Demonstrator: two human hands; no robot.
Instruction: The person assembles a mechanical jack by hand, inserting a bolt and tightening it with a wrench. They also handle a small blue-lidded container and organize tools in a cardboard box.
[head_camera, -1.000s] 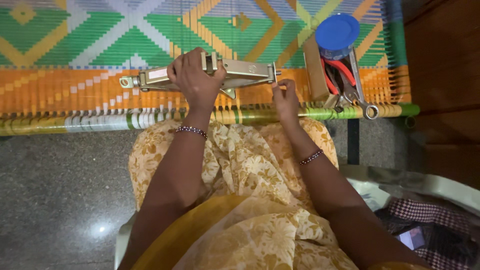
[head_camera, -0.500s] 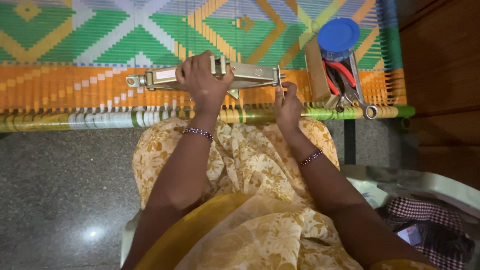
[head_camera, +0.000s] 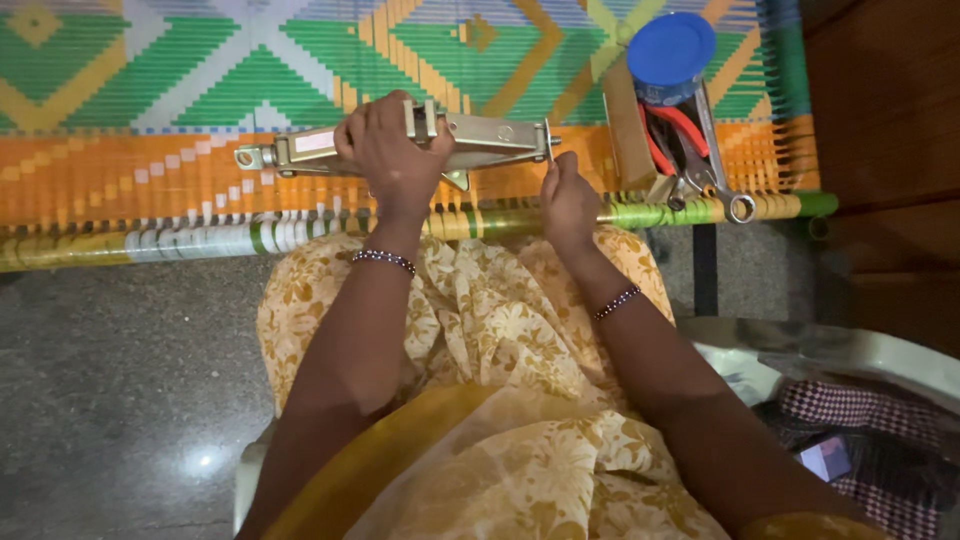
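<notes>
Left hand was clamped over the middle of the metal tool, probably to pin it flat across the woven mat. Right hand sat just right of the tool's end, fingers curled on the strands there; pliers, spanner and blue lid lay further right

Hands: 2, left and right. Bead bracelets: 2, one per wrist, left, right. Metal scissor jack: 1, lying on the woven bed. Blue-lidded jar: 1. Wood block: 1. Red-handled pliers: 1 pr. Ring spanner: 1 for sure; more tools in that pile, can't count. Phone: 1, bottom right. Checked cloth: 1.
</notes>
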